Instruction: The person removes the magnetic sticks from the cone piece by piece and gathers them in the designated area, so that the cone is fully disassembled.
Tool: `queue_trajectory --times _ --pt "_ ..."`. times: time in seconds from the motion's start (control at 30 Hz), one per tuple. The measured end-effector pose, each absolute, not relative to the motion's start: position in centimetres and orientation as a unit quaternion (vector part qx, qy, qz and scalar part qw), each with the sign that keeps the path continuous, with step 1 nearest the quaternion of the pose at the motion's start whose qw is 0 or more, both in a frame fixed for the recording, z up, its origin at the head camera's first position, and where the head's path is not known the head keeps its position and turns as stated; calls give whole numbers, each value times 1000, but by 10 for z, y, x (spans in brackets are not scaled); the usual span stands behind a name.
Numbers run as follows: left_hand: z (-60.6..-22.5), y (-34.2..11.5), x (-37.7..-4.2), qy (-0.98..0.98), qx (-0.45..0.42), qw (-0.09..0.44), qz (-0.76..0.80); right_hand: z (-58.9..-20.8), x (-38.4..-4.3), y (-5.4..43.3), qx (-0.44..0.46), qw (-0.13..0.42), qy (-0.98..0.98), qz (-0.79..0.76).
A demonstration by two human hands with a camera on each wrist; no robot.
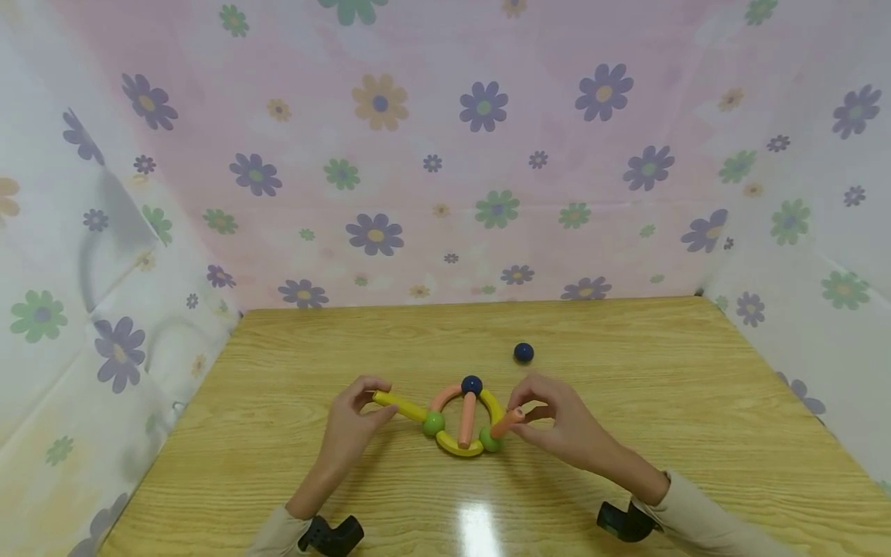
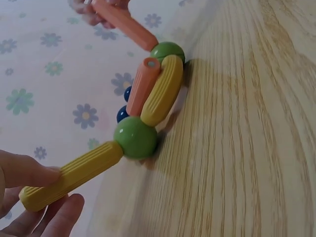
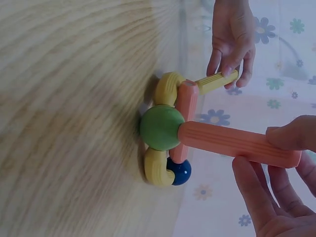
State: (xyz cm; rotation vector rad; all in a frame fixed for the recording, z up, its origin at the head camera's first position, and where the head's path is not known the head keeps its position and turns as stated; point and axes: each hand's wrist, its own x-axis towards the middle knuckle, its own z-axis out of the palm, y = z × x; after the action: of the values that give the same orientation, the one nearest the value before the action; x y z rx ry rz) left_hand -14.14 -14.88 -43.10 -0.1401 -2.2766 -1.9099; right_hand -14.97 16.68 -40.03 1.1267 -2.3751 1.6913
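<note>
Head view: I see the left hand (image 1: 351,418) pinching a straight yellow rod (image 1: 405,408), the right hand (image 1: 560,419) an orange rod (image 1: 506,422), each touching a green ball (image 1: 433,423) of the ring (image 1: 459,447) on the table (image 1: 612,340).

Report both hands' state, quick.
Left hand: holding the straight yellow rod near its free end.
Right hand: holding an orange rod by its free end.

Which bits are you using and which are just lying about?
In use:
straight yellow rod, in left hand
straight orange rod, in right hand
middle orange rod
joined navy ball
both green balls
two curved yellow rods
curved orange rod

Lying about:
loose navy ball, perhaps a spare
</note>
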Motion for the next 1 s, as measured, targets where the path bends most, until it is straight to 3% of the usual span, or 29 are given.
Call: queue_trajectory --times 0.33,0.53,0.73,1.0 --pt "-435 -165 -141 -783 -46 31 -620 -411 -129 181 356 24 -781 512" --pt "-437 -172 -139 -821 -59 26 -567 -425 -121 188 364 12 -783 504" --pt "-440 -174 -140 -852 -85 43 -515 -439 -115 193 380 -15 -768 515" --pt "-444 -164 -140 -882 -93 116 -447 -449 -114 190 371 -53 -795 478"
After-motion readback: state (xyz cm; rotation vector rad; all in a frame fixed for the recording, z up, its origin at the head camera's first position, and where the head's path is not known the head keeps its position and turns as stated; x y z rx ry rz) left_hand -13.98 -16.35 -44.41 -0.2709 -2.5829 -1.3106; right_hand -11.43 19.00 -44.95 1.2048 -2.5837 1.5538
